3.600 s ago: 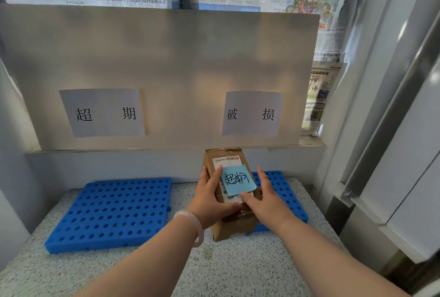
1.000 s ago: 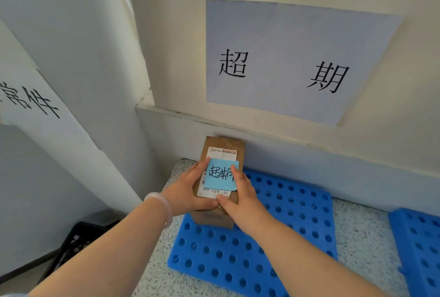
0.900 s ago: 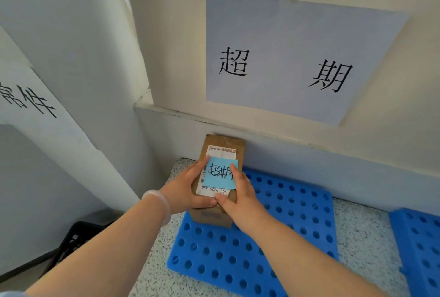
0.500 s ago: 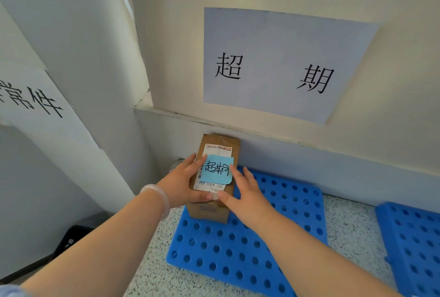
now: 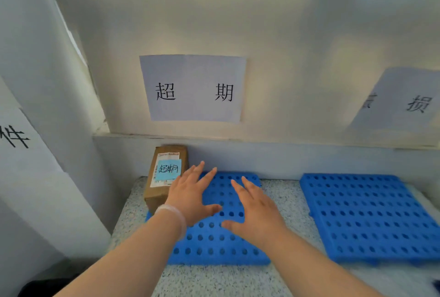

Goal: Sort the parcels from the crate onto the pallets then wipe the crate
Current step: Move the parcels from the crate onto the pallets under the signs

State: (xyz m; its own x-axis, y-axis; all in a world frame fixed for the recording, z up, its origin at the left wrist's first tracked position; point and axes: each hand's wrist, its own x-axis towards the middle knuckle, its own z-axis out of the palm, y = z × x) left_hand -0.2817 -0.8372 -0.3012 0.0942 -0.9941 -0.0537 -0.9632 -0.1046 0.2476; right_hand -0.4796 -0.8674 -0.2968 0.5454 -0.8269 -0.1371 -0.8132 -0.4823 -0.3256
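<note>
Parcel (image 5: 164,177) with a blue note (image 5: 168,169) stands at the back left corner of your left pallet (image 5: 221,244), close to the wall (image 5: 262,158). Your left hand (image 5: 192,199) and right hand (image 5: 257,215) hover over the pallet just right of it, fingers spread straight, holding nothing. A strip of speckled counter (image 5: 283,201) separates the right pallet (image 5: 369,215).

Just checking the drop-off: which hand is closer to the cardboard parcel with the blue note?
Left. The left hand is open just beside the parcel, by its near right corner; the right hand, also open, is farther right over the blue pallet.
</note>
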